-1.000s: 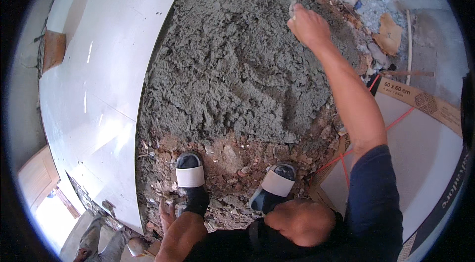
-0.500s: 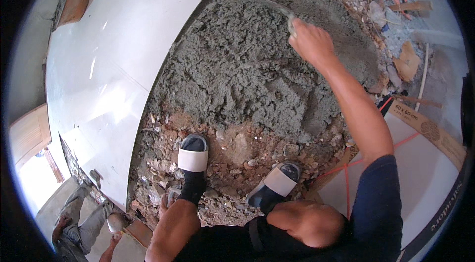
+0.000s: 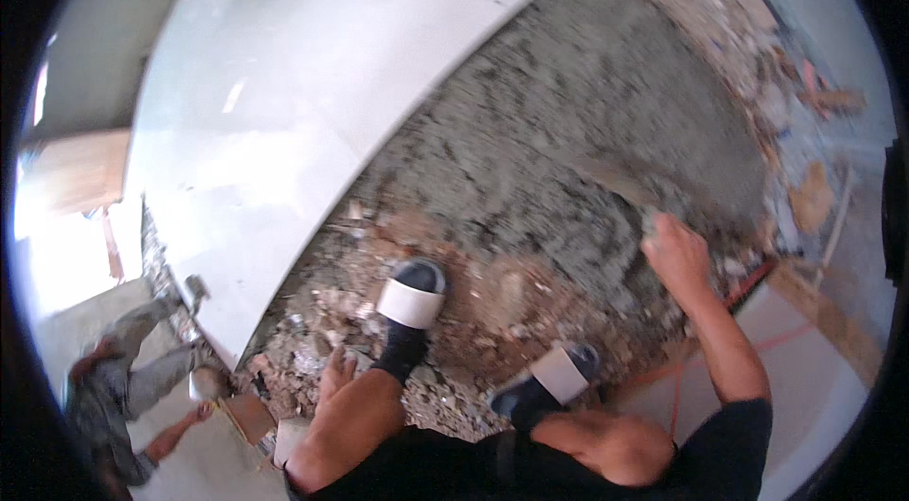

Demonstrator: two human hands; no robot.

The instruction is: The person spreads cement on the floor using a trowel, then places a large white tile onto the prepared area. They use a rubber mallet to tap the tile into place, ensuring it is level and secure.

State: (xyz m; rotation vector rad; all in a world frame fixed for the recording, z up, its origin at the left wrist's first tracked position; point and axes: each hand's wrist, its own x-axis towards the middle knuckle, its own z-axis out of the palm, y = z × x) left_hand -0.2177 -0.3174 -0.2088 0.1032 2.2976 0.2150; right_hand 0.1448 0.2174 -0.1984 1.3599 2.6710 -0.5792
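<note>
My right hand (image 3: 677,253) is closed on the handle of a trowel (image 3: 615,181), whose blade lies flat on a bed of grey wet mortar (image 3: 568,113). The hand sits at the near right edge of the mortar. My left hand (image 3: 335,374) hangs by my left knee, fingers loosely apart, holding nothing, just above broken rubble (image 3: 312,349). I am squatting, with my feet in black-and-white slippers (image 3: 409,304) (image 3: 559,374) on reddish rubble at the mortar's near edge.
A large white tile (image 3: 303,103) lies along the left side of the mortar. An orange string (image 3: 678,378) runs by my right foot over a pale floor. Debris lines the far right edge (image 3: 748,37). Another person (image 3: 118,387) crouches at the lower left.
My right hand has drawn the trowel back across the mortar toward me. The view has swung, bringing my left hand and the crouching person more into sight.
</note>
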